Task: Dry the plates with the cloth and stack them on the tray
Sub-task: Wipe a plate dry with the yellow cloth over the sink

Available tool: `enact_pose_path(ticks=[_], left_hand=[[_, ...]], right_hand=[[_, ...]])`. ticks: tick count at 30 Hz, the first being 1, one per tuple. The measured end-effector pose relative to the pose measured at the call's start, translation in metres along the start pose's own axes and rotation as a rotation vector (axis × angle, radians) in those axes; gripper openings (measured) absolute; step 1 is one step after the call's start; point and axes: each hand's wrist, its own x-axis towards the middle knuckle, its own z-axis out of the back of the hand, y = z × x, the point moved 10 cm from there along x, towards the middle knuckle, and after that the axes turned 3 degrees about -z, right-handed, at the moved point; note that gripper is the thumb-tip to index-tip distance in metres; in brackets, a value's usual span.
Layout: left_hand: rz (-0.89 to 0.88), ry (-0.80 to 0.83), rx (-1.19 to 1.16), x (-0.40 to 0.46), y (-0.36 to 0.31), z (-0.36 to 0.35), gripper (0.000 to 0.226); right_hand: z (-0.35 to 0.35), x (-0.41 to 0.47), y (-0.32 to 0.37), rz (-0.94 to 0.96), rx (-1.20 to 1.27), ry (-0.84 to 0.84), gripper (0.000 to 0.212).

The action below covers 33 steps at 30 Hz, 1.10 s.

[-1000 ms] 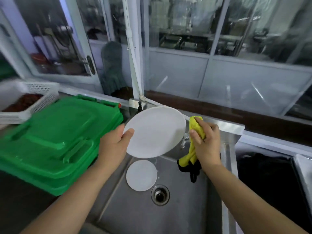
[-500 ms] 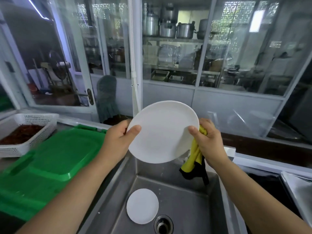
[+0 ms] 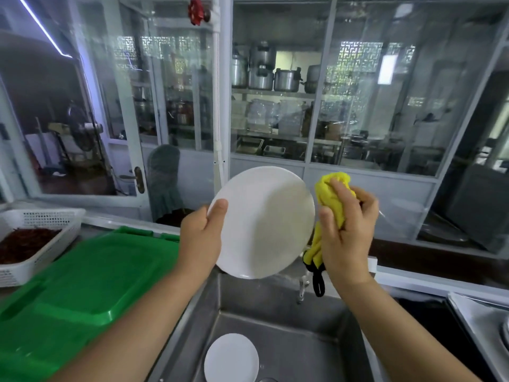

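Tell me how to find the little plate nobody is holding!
Look down into the metal sink at the bottom of the view. The small plate lies flat on its floor. Unlike the big plate held up by the left hand, nothing touches it.

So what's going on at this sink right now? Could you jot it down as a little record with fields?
Left hand: left hand grips the large white plate by its left rim, thumb on the face
Plate pose: tilted up over the sink
Right hand: right hand grips the bunched yellow cloth beside the plate's right rim
Cloth: a black loop hangs from its lower end
In the sink: a small white plate lies flat on the bottom
To the left: green lid and a white basket
Task stage: drying under way; nothing stacked in view
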Motion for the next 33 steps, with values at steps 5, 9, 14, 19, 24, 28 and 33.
enact_pose_path(ticks=[5,9,14,19,24,28,33], left_hand=[[-0.013,0.032,0.051,-0.005,-0.009,-0.014,0.042],[-0.01,0.082,0.057,-0.008,-0.015,-0.021,0.048],[-0.011,0.1,-0.012,-0.008,-0.022,-0.033,0.045],[0.01,0.054,-0.089,0.004,-0.027,-0.033,0.034],[0.034,0.078,-0.064,0.011,-0.026,-0.029,0.038],[0.012,0.142,0.0,0.006,-0.03,-0.037,0.052],[-0.013,0.158,0.042,-0.009,-0.032,-0.053,0.065]], right_hand=[[-0.045,-0.016,0.021,0.248,-0.381,0.241,0.049],[-0.044,-0.011,0.018,0.215,-0.407,0.195,0.055],[-0.065,-0.017,0.062,0.394,-0.368,0.158,0.046],[-0.078,-0.057,0.084,0.67,-0.354,0.242,0.039],[-0.053,-0.067,0.046,0.744,-0.386,0.371,0.043],[-0.028,-0.024,0.022,0.551,-0.483,0.284,0.045],[-0.035,0.006,0.052,0.534,-0.439,0.203,0.041]])
